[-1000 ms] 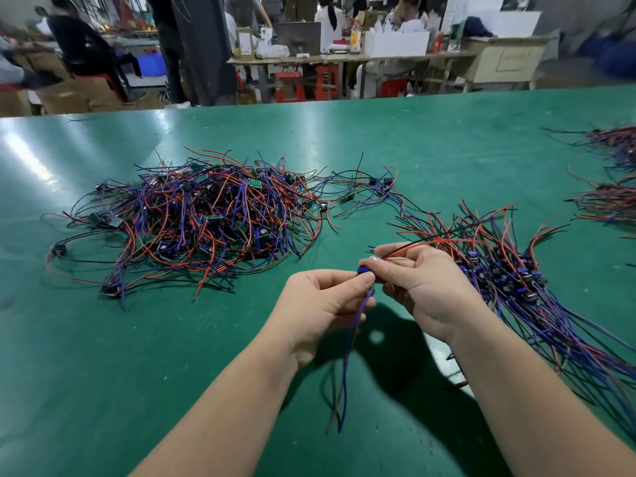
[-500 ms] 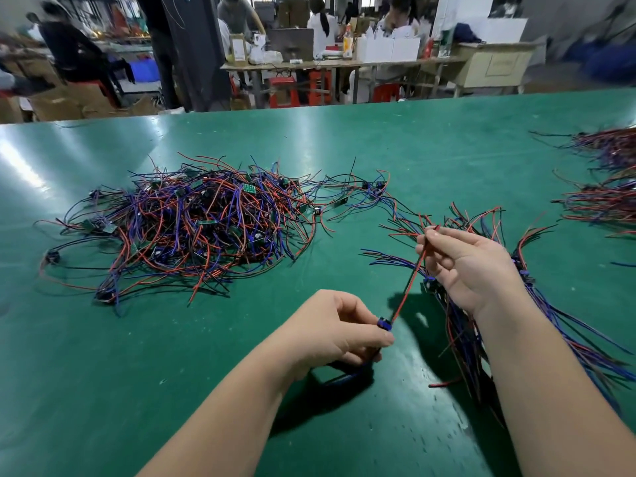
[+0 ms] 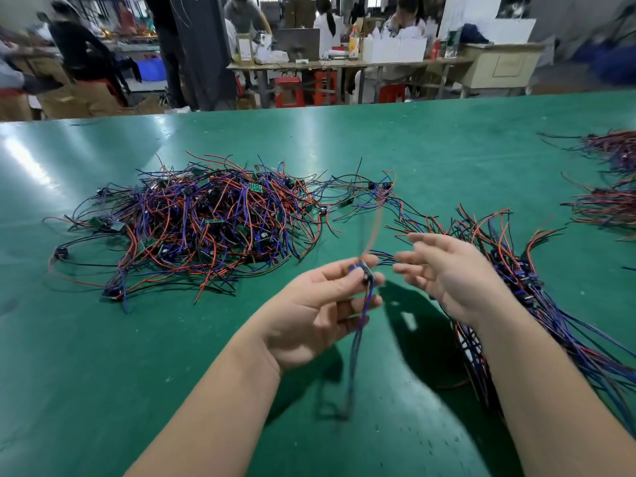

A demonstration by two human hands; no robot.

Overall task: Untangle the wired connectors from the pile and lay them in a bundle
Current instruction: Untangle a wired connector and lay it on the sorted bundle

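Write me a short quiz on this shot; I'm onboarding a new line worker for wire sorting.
1. True or false: the right hand pinches the wired connector.
2. Where does the tangled pile lie? A) on the green table, beyond the left hand; B) in a cardboard box; C) across both forearms.
3. Fill in: the sorted bundle lies on the side of the ___ hand.

Key:
1. False. The left hand pinches it, its wires hang down, and the right hand is open.
2. A.
3. Right.
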